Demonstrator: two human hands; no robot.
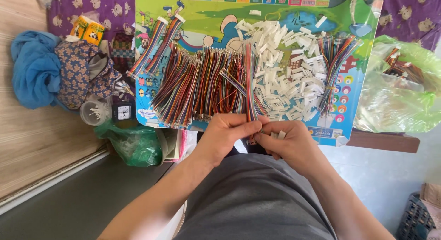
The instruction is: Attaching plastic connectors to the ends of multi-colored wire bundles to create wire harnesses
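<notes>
The cartoon-printed board (349, 91) lay across my lap as a worktop. Just above its near edge my left hand (225, 134) and right hand (287, 143) met, fingertips pinched on a striped wire bundle (251, 91). Beyond it, the white connectors (294, 70) were heaped within reach.

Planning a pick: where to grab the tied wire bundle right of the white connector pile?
Probably grip the tied wire bundle at its narrow waist by the yellow band, coming from the right. The ends fan out above, and the white connectors crowd its left side. Both hands are busy.
</notes>
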